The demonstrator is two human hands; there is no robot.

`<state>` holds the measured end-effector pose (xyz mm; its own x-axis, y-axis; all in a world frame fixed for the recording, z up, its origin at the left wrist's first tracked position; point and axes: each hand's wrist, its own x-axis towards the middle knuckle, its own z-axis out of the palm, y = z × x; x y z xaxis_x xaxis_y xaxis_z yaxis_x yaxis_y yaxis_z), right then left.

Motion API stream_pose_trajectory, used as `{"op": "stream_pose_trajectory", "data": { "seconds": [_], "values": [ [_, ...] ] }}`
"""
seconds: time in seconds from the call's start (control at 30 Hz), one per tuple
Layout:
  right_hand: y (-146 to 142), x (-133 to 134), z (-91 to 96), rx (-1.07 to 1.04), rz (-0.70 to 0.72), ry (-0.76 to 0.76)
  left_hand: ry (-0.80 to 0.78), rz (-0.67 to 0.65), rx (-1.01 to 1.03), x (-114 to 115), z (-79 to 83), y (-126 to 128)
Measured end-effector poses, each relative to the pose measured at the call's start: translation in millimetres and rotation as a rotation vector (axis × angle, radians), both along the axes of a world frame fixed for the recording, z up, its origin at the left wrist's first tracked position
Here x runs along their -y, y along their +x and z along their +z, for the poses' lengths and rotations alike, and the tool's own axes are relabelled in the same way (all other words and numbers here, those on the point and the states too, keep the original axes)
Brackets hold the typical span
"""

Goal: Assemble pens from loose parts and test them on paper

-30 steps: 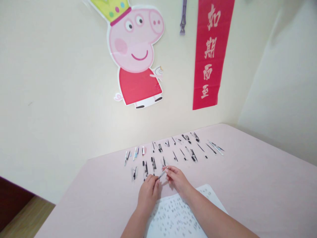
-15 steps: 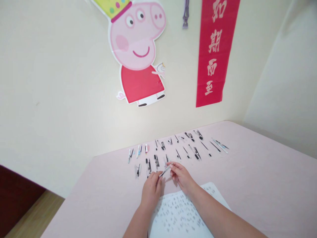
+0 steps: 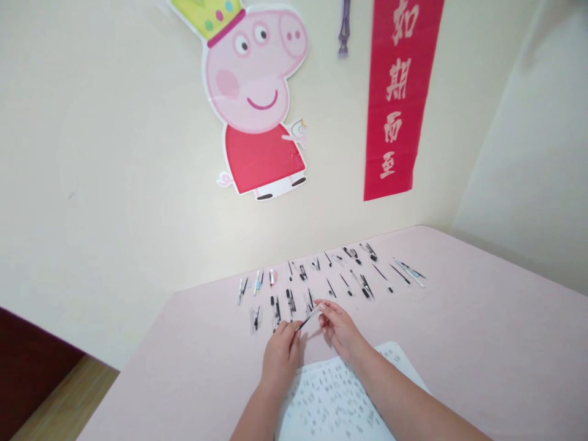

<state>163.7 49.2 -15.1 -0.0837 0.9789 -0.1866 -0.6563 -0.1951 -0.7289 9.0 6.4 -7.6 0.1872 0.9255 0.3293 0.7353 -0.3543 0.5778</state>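
A slim pen [image 3: 310,317] slants between my two hands, dark toward the left and pale toward the right. My left hand [image 3: 281,350] is closed round its lower end. With fingertips pinched, my right hand [image 3: 339,324] grips the upper end. Whether the pen is one piece or two parts sliding apart is too small to tell. Just beyond my hands lie several taken-apart pens [image 3: 290,300], with dark refills, clear barrels and caps. Under my forearms is a white sheet [image 3: 335,398] covered with handwritten marks.
Rows of pen parts [image 3: 362,285] spread across the pink table [image 3: 482,331] toward the wall. A blue-white pen [image 3: 410,274] lies at the right end. On the wall hang a pig cutout [image 3: 257,104] and a red banner [image 3: 397,104].
My right hand has shifted slightly right, away from my left. More of the pen's dark length shows between them. The parts on the table lie as before.
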Motion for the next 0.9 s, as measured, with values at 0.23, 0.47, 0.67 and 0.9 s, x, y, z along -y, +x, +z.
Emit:
{"op": "stream_pose_trajectory", "data": {
  "seconds": [0.23, 0.47, 0.67, 0.9],
  "values": [
    [3, -5, -3.4, -0.105, -0.051, -0.002, -0.011, 0.000, 0.011, 0, -1.4, -1],
    [8, -8, -3.0, -0.236, -0.101, -0.033, 0.003, 0.001, 0.031, -2, -2.7, -1],
    [9, -10, -6.6, -0.200, -0.113, -0.035, 0.038, 0.017, 0.076, -2, -4.2, -2],
    [-1, 0, -3.3, 0.026, 0.020, 0.062, 0.044, 0.024, 0.121, -4, -8.1, -4]
  ]
}}
